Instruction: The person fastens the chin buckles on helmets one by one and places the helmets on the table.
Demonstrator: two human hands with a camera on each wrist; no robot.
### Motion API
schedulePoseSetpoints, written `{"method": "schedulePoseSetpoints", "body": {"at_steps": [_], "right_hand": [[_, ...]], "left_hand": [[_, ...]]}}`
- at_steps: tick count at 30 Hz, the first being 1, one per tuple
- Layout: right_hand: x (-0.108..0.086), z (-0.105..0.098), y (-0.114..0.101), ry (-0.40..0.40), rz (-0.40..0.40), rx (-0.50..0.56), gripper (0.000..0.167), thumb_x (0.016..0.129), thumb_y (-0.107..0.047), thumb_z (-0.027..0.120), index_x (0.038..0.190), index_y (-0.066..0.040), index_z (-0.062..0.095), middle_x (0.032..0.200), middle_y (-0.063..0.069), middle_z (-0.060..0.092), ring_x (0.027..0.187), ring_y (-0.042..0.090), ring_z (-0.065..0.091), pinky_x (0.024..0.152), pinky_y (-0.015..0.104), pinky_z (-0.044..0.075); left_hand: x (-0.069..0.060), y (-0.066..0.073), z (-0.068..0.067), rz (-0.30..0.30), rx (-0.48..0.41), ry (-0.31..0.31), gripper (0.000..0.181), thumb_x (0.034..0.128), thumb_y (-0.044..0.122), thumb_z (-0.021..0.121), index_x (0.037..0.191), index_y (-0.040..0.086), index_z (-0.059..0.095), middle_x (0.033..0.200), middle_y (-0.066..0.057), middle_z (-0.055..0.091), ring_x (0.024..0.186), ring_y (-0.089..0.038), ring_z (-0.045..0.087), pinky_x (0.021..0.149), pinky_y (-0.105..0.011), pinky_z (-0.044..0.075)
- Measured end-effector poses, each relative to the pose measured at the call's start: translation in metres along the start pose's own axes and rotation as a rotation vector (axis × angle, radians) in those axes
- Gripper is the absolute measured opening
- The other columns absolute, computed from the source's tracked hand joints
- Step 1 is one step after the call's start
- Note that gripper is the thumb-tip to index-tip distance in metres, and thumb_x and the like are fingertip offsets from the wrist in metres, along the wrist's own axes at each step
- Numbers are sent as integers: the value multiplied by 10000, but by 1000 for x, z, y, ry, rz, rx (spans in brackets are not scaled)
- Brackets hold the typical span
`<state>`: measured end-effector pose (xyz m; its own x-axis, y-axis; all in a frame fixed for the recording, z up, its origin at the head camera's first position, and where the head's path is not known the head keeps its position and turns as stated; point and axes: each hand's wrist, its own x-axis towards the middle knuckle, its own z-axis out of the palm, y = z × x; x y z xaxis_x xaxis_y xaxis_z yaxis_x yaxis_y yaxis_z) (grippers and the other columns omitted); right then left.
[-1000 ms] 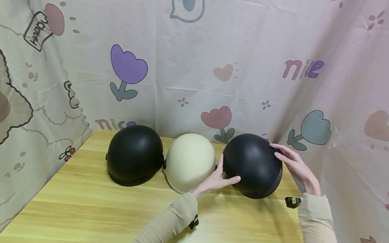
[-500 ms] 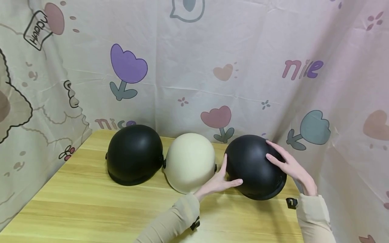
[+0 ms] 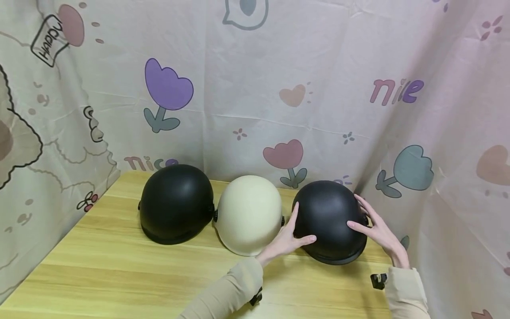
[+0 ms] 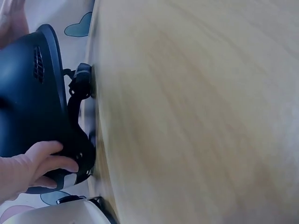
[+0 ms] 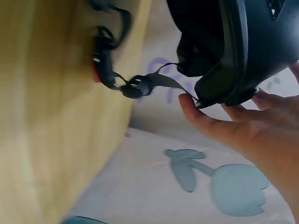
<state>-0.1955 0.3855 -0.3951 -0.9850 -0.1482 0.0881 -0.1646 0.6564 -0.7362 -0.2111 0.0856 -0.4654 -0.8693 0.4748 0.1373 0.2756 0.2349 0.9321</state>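
Both hands hold a black helmet [image 3: 324, 215] at the right of the table, dome up. My left hand [image 3: 288, 237] grips its left side, thumb in front; in the left wrist view the fingers [image 4: 53, 163] lie at its lower edge. My right hand [image 3: 376, 230] grips the opposite side, thumb and fingers spread. In the right wrist view the helmet's rim stands off the table, and a chin strap [image 5: 166, 83] with a buckle [image 5: 103, 58] hangs below it. A cream helmet [image 3: 249, 212] sits close left of my left hand.
Another black helmet [image 3: 177, 204] stands left of the cream one, nearly touching it. All are on a wood-grain table [image 3: 131, 279]. A printed cloth [image 3: 247, 88] hangs behind the table and along both sides.
The black helmet has turned between my hands and come slightly lower; its side vents have gone out of the head view. My right hand has moved lower on its side. My left hand stays nearly still.
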Motion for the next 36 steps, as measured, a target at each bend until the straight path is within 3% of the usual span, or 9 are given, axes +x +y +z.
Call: {"method": "schedulePoseSetpoints", "body": {"at_steps": [5,11,14,16,19,23,29,33,36], "right_hand": [[-4,12,17,31,-14,102,857,965,-178,655,1628,-303,127,1644,215,202,1431,415,258,1052,701,336],[-7,23,35,46,-42,235,844,966,-96,635,1624,-295,145,1656,113,192,1323,17,293,1060,750,231],[-7,26,41,58,-47,266,840,970,-70,623,1625,-282,141,1648,87,207,1281,-66,291,1064,730,221],[-7,28,44,64,-44,279,842,971,-61,621,1627,-272,137,1642,76,219,1283,-66,300,1077,700,223],[-8,30,48,74,-50,282,840,969,-50,622,1628,-253,142,1625,24,260,1287,-60,330,1130,398,314],[-9,33,54,61,-89,361,835,968,6,593,1629,-220,135,1616,-34,249,1293,-53,334,946,71,345],[-11,38,60,-3,-86,507,872,981,17,558,1634,-205,24,1658,-9,89,1341,-71,258,953,81,432],[-10,39,63,-18,-77,553,872,989,13,543,1633,-243,14,1680,15,23,1457,56,174,963,85,431],[-9,40,66,-25,-77,579,864,997,12,531,1632,-268,17,1689,0,5,1475,46,154,971,84,424]], "left_hand": [[1,-1,1,12,3,14,1059,904,372,753,1635,295,-9,1704,-56,149,1513,-401,297,1176,-609,335],[0,-3,1,27,-9,2,1035,899,341,762,1638,277,40,1708,-44,136,1541,-373,239,1190,-618,305],[0,-2,0,25,-4,-4,1035,899,349,761,1638,280,40,1706,-58,139,1545,-368,234,1194,-616,301],[0,-1,-1,21,-2,-10,1038,899,359,761,1638,284,36,1705,-67,138,1548,-368,224,1197,-618,294],[0,-2,-1,17,-2,-17,1039,895,361,765,1637,289,42,1704,-78,142,1544,-365,239,1187,-597,328],[2,-6,-1,18,-31,-26,1024,891,308,775,1637,264,75,1698,-107,159,1522,-351,297,1146,-539,415],[4,-8,-2,13,-53,-45,1037,878,251,790,1637,239,84,1699,-136,136,1541,-368,241,1154,-535,407],[5,-7,-2,3,-65,-58,1045,873,228,794,1637,245,82,1702,-147,105,1557,-378,174,1171,-543,380],[5,-6,-3,-5,-87,-61,1038,875,209,792,1636,249,88,1704,-138,100,1559,-371,175,1178,-544,369]]}}
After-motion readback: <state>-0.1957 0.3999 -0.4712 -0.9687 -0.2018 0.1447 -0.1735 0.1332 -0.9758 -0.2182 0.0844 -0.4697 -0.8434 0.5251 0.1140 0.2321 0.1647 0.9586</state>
